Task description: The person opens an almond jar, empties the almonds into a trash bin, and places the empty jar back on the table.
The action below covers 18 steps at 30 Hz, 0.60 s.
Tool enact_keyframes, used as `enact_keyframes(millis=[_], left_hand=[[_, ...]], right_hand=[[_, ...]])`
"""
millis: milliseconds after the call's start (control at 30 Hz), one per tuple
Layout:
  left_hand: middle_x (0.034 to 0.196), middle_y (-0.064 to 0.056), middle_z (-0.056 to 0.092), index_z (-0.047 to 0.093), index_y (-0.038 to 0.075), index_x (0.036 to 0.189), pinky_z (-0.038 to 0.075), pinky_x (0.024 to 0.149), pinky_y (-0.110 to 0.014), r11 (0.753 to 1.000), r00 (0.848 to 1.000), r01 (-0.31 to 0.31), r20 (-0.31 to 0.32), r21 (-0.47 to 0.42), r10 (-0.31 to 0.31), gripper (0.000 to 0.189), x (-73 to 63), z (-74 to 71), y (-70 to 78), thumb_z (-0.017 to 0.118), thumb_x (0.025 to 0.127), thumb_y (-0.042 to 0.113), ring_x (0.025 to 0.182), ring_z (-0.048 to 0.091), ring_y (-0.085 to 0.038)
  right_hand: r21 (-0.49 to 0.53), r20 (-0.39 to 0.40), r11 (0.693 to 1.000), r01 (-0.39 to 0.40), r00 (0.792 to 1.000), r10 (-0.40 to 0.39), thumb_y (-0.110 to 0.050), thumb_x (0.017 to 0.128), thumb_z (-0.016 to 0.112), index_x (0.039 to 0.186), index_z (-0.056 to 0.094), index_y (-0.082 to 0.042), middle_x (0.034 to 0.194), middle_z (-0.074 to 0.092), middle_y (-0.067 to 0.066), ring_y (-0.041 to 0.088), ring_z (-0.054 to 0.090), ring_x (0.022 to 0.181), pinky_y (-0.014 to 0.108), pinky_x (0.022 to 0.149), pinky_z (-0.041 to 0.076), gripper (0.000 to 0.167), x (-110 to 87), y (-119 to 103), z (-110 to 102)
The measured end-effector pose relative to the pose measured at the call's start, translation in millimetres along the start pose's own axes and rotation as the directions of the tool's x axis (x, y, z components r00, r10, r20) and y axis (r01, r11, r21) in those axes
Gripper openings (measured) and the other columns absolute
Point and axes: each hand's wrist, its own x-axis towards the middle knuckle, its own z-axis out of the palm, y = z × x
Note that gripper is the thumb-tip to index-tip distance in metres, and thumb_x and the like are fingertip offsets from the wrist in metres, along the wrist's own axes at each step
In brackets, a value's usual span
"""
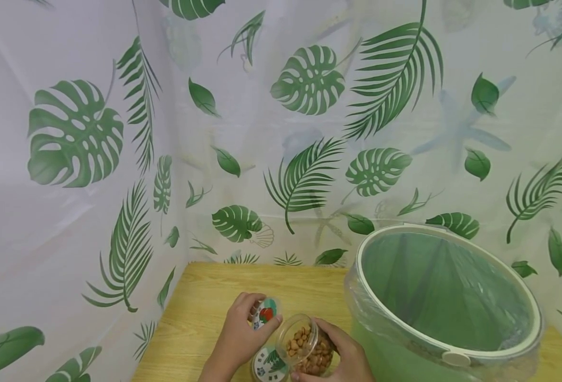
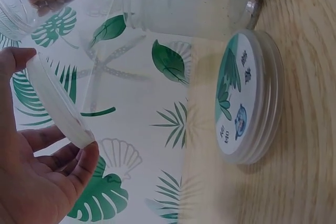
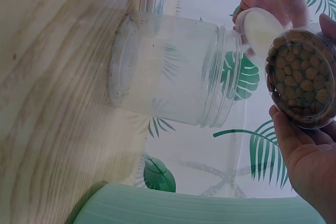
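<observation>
My left hand (image 1: 242, 329) pinches a round lid (image 1: 265, 313) by its edge, between thumb and fingers. The lid has a strawberry picture on its label; its pale side shows in the right wrist view. In my right hand (image 1: 340, 353) I grip a clear jar of almonds (image 3: 302, 77), tipped over with its mouth toward the left hand. Lower down, a second clear jar (image 3: 173, 69) stands upright and uncovered on the table, with small dark specks on its wall. Beside it lies another lid (image 2: 244, 98) with a green leaf picture, label up.
A large green bin (image 1: 381, 339) with a white rim and clear plastic liner stands at the right, near my right hand. The wood-grain table (image 1: 204, 297) meets a leaf-patterned sheet (image 1: 242, 175) behind and at the left.
</observation>
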Motion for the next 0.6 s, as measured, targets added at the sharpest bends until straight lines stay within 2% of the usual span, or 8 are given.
enact_keyframes(millis=[267,433,600], left_hand=[[0.113,-0.001,0.062,0.069,0.01,0.13,0.055,0.077,-0.023,0.999,0.999,0.051,-0.008,0.02,-0.051,0.067,1.9,2.3,-12.3,0.083,0.086,0.058,0.097,0.057,-0.013],[0.115,-0.004,0.061,0.068,0.008,0.13,0.055,0.072,-0.023,0.997,0.997,0.072,-0.04,0.035,-0.07,0.069,2.4,3.5,-20.0,0.089,0.082,0.052,0.098,0.056,-0.015],[0.113,-0.005,0.062,0.068,0.008,0.13,0.054,0.072,-0.025,0.993,0.994,0.081,-0.078,0.086,-0.074,0.069,2.1,5.3,-27.8,0.092,0.079,0.047,0.097,0.055,-0.016]], right_hand=[[0.003,0.004,1.0,-0.014,1.0,0.014,-0.028,0.068,0.104,0.141,0.065,-0.01,0.129,0.073,0.008,0.016,0.075,0.108,0.024,0.086,0.062,0.084,-0.5,-1.9,-0.2],[0.009,0.006,0.999,-0.045,0.999,0.045,-0.032,0.066,0.104,0.14,0.066,-0.014,0.129,0.073,0.002,0.014,0.075,0.109,0.023,0.087,0.061,0.085,-0.5,-3.4,0.0],[0.004,0.002,0.999,-0.033,0.999,0.033,-0.032,0.066,0.104,0.14,0.067,-0.012,0.128,0.074,0.005,0.014,0.076,0.107,0.024,0.085,0.062,0.085,-0.9,-3.4,1.2]])
